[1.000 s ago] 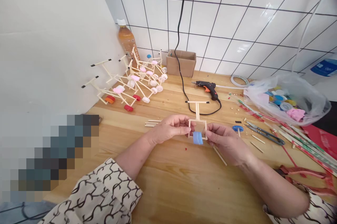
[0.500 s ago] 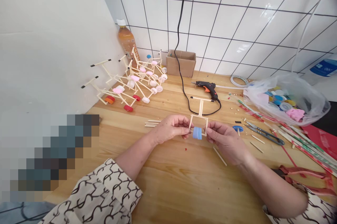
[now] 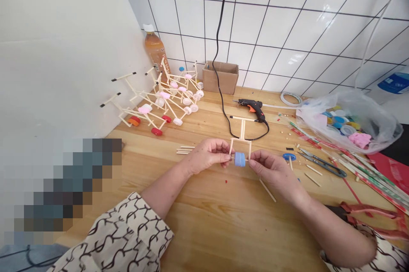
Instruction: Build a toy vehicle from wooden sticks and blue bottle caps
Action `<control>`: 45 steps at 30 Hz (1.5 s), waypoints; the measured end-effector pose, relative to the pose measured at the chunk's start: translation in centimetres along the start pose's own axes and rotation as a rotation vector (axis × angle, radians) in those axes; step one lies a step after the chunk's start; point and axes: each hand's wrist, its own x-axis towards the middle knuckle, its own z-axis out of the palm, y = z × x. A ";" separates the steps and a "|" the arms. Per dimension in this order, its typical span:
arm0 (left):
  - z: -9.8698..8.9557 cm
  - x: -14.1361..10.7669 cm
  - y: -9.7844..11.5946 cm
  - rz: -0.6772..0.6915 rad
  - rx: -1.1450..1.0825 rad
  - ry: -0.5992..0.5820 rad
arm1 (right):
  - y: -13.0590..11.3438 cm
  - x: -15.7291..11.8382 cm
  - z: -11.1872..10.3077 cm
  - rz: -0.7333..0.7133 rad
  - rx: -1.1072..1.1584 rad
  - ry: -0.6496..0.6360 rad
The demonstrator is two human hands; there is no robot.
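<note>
- Head view, looking down on a wooden workbench (image 3: 204,229) against a white tiled wall (image 3: 275,20).
- Left hand (image 3: 206,155) and right hand (image 3: 271,174) apart, one on each side of a small stick frame (image 3: 242,135), fingertips pinching its two lower ends.
- Frame held just above the bench, near the middle of the view: wooden sticks joined in an upright H-like shape, with a crosspiece at the far end.
- Blue bottle cap (image 3: 240,159) seated between the frame's two lower ends, flanked closely by the fingertips of both hands (its exact join hidden by the fingers).
- Step in hand, by the look of it: fitting the cap as a wheel, much like those on the finished stick vehicles (image 3: 166,101) heaped by the wall.
- Next move calls for even pressure from both sides, keeping the cap square between the sticks until a firm seat on each end.
- Just beyond the frame, a black-and-orange hot glue gun (image 3: 251,105) lying on the bench, its black cord (image 3: 223,93) curving up the wall.
- Nearest the left hand, a few loose sticks (image 3: 184,149); nearest the right hand, a blue cap on a short stick (image 3: 289,157) and black-handled thread snips (image 3: 322,165).
- Farther right, a clear plastic bag of assorted caps (image 3: 348,122) (some blue, some white, some yellow).
- Along the back, a cardboard box (image 3: 220,77) and a brown-filled plastic bottle (image 3: 155,50).
</note>
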 end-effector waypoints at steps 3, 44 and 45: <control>0.1 0.0 0.0 -0.004 -0.013 -0.012 | 0.0 0.1 0.1 -0.001 -0.029 0.004; 0.0 0.1 -0.2 0.037 0.053 0.021 | -0.5 0.0 0.5 0.034 -0.035 0.018; 0.0 0.1 -0.2 0.035 0.052 0.023 | -0.5 0.0 0.5 0.031 -0.031 0.018</control>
